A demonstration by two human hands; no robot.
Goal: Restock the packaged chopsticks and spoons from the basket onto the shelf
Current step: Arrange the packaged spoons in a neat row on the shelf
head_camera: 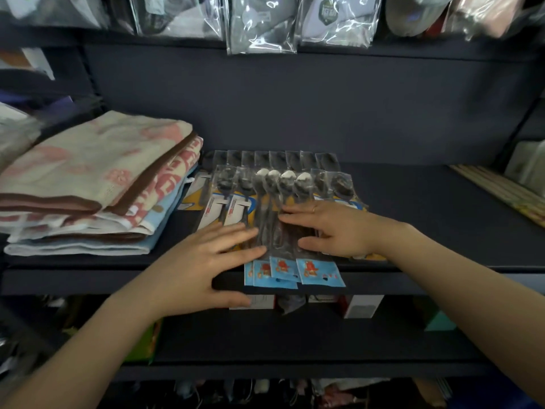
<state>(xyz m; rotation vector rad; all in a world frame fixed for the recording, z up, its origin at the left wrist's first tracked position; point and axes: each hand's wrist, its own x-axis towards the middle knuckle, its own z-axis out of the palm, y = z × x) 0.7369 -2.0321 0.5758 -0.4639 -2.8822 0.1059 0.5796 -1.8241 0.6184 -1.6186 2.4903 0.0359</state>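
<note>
— How many spoon packs on the shelf?

— The near row of packaged spoons shows about eight bowls side by side; a second row lies behind it, at the far side, too dark to count surely. Three blue card ends hang over the shelf's near edge.

— And the hands?

— Two. The left hand lies flat, fingers straight and spread, on the near left part of the packs, thumb over the shelf edge. The right hand rests flat on the right part, fingers straight and pointing left; a ring shows on one finger. Neither grip is closed round anything.

— The surroundings?

— A dark shelf with a dark back panel. One pile of folded towels sits left of the spoons, just beside them. Clear bagged goods hang above. Boxes stand on the lower shelf.

— How do the spoons look?

— Shiny metal bowls in clear sleeves, with white, yellow and blue cards.
</note>
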